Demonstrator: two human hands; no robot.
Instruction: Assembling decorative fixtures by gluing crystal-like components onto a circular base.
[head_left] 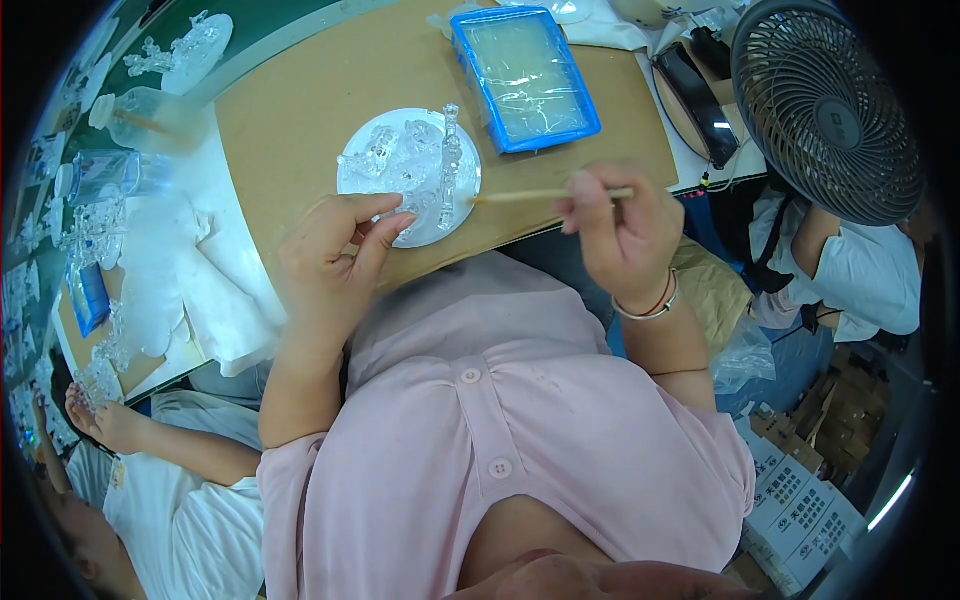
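My left hand (335,245) is at the near left edge of a round white plate (350,180), its thumb and forefinger pinched on a small clear ornament there. Several clear, glassy ornaments (385,150) lie on the plate. A longer, knobbed clear piece (449,165) lies along its right side, overlapping the rim. To the right, my right hand (630,230) is raised and slightly blurred, gripping a thin, pale wooden-looking stick (520,197). The stick's tip points left, near the plate's right edge; whether it touches anything cannot be seen.
A blue-framed tray (590,125) under clear film stands beyond the plate on the brown board (290,110). A dark fan (830,120) is at far right. Left are a clear bottle (140,120), white cloth (235,310) and a co-worker's hand (110,425) holding clear pieces. Cartons (800,510) stand lower right.
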